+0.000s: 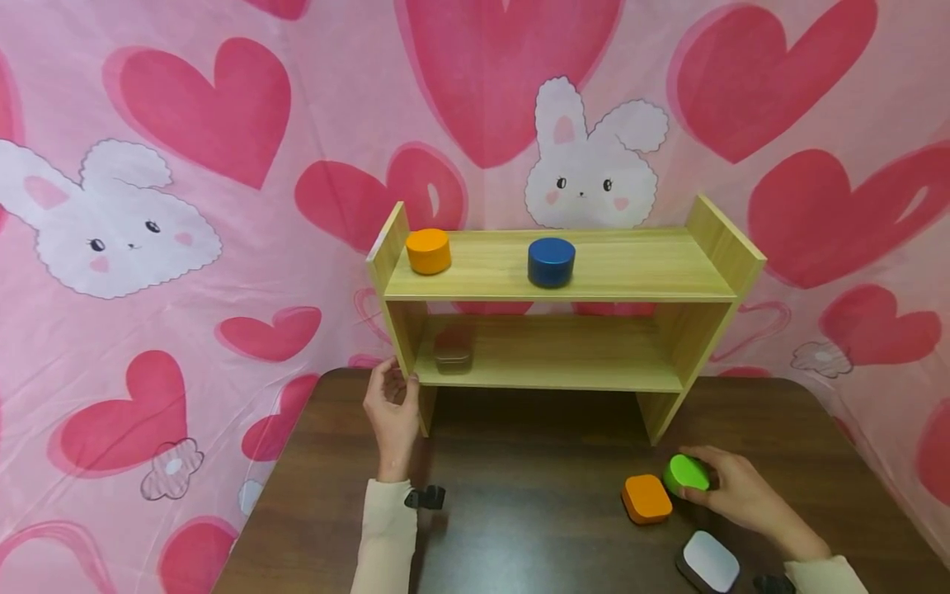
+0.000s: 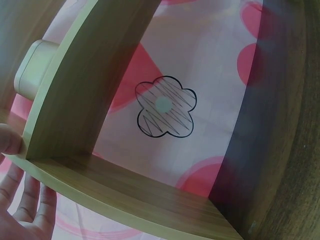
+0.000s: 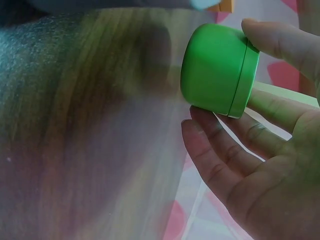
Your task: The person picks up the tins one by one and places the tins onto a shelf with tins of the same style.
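Left hand (image 1: 391,412), at a brown table (image 1: 512,511), gripping the left side panel of a two-tier wooden shelf (image 1: 623,268). Right hand (image 1: 742,491), toward the table's right side, thumb and fingers pinching a green round tin (image 3: 215,70). Remaining pieces: white-topped square tin (image 1: 710,563), on table; orange square tin (image 1: 646,499), on table, just beside the green; blue round tin (image 1: 551,262), top tier, near middle; orange round tin (image 1: 429,252), top tier, left end.
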Demonstrator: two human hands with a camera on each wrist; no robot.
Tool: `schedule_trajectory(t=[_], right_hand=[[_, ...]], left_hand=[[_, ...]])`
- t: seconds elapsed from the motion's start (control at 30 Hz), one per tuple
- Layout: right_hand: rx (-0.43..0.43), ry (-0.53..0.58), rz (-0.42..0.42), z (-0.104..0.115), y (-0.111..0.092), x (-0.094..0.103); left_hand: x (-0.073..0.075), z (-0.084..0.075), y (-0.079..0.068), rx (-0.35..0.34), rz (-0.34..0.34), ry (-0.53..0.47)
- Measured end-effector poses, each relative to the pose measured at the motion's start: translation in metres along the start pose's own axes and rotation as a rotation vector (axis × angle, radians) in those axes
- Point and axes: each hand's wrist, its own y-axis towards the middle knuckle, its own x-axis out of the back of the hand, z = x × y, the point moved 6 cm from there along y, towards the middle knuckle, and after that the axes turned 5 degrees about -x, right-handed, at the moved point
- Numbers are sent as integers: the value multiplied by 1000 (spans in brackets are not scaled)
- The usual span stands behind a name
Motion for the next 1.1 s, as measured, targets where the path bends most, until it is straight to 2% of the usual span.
schedule_trajectory(t=[0.57, 0.83, 1.1], right_hand=[[61, -6, -61, 2, -4, 13], [99, -18, -84, 13, -7, 21], [202, 13, -127, 29, -10, 29]], left_hand=[[0, 1, 0, -2, 7, 9], [0, 1, 0, -10, 5, 18], [-1, 2, 0, 2, 7, 20]])
